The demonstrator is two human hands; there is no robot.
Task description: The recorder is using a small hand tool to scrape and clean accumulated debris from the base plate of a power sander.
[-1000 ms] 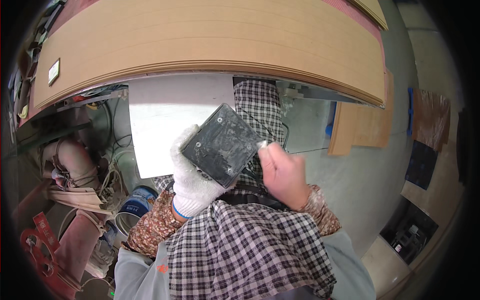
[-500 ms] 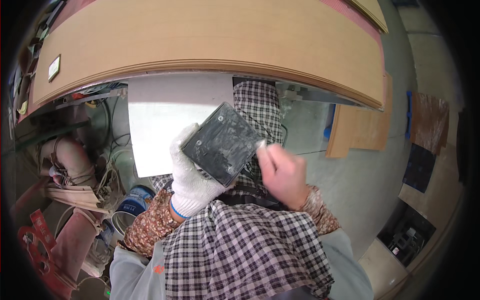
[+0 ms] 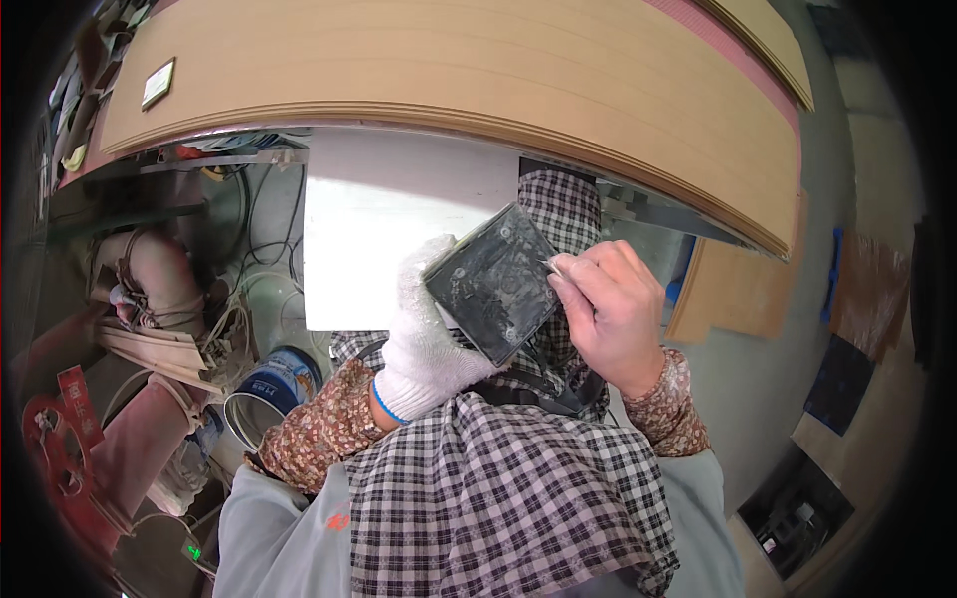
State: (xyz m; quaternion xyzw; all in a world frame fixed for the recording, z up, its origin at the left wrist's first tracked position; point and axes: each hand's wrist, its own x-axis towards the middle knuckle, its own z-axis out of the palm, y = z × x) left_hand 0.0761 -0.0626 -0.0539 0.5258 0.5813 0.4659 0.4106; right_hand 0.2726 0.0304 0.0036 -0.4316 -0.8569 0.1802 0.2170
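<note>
My left hand (image 3: 424,344), in a white knit glove with a blue cuff edge, wraps around the left and lower sides of a square black sander pad (image 3: 493,284). The pad's flat face is turned up, tilted like a diamond. Pale dusty smears and small round screw heads mark it. At the pad's right corner, my bare right hand (image 3: 613,309) is closed in a pinch, thumb against forefinger. A thin pale sliver (image 3: 548,265) shows at the fingertips, too small to name. Whatever lies beneath the pad is mostly hidden by it and the glove.
A long wood-coloured panel (image 3: 449,70) lies across the bench ahead. Below its edge is a white board (image 3: 399,229). A blue bucket (image 3: 274,389), hoses and dusty red machine parts (image 3: 150,448) crowd the left. Brown boards (image 3: 738,289) lie on the right.
The whole view has shifted, so hands and pad appear farther right. My right-hand fingertips have come slightly higher against the pad's right corner, less blurred. My left hand keeps its hold.
</note>
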